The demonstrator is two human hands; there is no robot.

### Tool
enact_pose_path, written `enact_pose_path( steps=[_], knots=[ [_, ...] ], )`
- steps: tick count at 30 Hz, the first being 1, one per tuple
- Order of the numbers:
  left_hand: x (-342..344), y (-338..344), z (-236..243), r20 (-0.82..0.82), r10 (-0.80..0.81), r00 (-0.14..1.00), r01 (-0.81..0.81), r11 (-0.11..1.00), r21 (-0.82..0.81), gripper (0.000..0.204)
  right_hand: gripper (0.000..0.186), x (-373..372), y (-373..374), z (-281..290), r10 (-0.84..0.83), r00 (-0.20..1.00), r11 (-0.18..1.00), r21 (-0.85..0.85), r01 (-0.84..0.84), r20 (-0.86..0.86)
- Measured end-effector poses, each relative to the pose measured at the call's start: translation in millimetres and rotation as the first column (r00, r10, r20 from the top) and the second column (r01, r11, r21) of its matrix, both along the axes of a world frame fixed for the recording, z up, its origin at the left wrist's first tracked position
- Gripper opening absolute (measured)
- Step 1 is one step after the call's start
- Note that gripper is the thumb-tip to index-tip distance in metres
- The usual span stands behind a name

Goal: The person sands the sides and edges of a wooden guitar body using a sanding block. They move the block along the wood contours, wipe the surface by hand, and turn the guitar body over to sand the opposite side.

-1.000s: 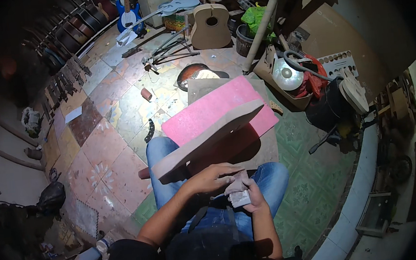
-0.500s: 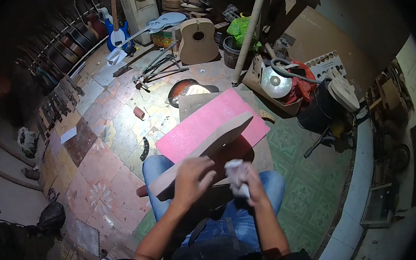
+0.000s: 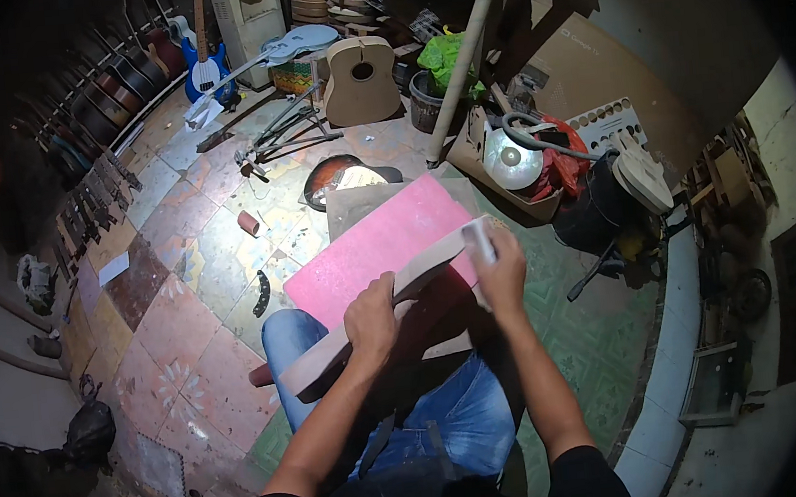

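A wooden guitar body (image 3: 331, 354) stands on edge across my lap, its pale rim slanting up to the right. My left hand (image 3: 371, 319) is wrapped over that rim near the middle, fingers on the far side. At the far right end, my right hand (image 3: 502, 263) holds a folded whitish piece of sandpaper (image 3: 480, 241) against the rim. Beneath and beyond the body lies a pink board (image 3: 361, 256). The body's lower face is in shadow and partly hidden by my arms.
A sunburst guitar body (image 3: 330, 179) lies past the board. An unfinished acoustic guitar body (image 3: 360, 79) and a blue electric bass (image 3: 209, 71) stand at the back. A box of odds and ends (image 3: 507, 196) and a black bucket (image 3: 589, 208) stand right. Several guitars (image 3: 110, 98) line the left wall.
My right hand has moved up and right, bringing the sandpaper onto the guitar body's far end. My left hand has shifted slightly right and closed over the rim. The view has shifted a little.
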State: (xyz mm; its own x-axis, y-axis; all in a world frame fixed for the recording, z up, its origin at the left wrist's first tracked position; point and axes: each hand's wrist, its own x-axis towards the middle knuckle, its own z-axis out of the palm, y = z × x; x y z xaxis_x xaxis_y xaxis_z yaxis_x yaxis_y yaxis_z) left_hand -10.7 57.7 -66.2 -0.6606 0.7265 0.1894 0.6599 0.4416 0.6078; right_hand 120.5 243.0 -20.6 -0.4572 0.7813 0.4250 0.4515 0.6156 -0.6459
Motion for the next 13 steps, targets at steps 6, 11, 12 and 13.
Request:
enact_pose_path(
  steps=[6, 11, 12, 13],
  knots=[
    [-3.5, -4.8, -4.7, -0.018, 0.040, 0.999, -0.040, 0.999, 0.002, 0.049, 0.050, -11.2, -51.3, 7.0, 0.147, 0.971, 0.923, 0.325, -0.204, 0.191],
    [1.5, 4.8, 0.3, -0.007, 0.026, 1.000, -0.026, 1.000, 0.012, 0.051, 0.050, -12.3, -1.2, -3.5, -0.029, 0.998, 0.995, -0.097, 0.023, -0.063],
    [-0.2, 2.0, 0.8, -0.005, 0.016, 1.000, -0.016, 1.000, -0.018, 0.050, 0.050, -13.3, -20.6, -7.4, 0.059, 0.996, 0.991, 0.119, -0.068, 0.071],
    [-2.7, -1.7, 0.5, -0.001, 0.005, 1.000, -0.005, 0.999, -0.048, 0.048, 0.049, -15.8, -54.8, -3.0, 0.114, 0.969, 0.932, 0.316, -0.180, 0.218]
  ],
)
